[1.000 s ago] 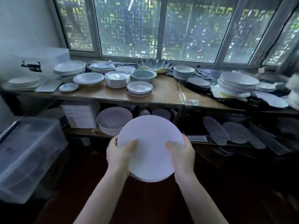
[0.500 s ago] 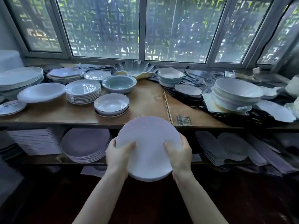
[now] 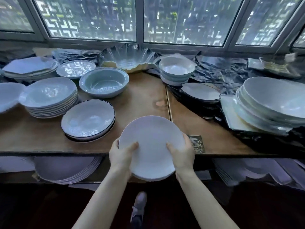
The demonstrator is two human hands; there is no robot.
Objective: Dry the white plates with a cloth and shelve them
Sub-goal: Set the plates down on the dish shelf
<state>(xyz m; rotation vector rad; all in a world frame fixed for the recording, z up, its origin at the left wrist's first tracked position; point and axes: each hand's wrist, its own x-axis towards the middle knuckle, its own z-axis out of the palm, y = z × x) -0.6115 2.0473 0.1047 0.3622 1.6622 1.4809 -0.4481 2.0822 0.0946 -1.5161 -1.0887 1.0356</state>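
The left hand [image 3: 121,156] and right hand [image 3: 181,155] each grip one side of the white plates [image 3: 151,146], a small stack, with thumbs pressed on the top face and fingers curled under the rim. The hold is unchanged. What has changed is the place: the stack has come up from level with the grey plates [image 3: 66,169] underneath and now hangs over the front edge of the bench [image 3: 140,100], just beside the black-rimmed bowls [image 3: 88,119]. No cloth shows, so drying seems done and setting down looks close.
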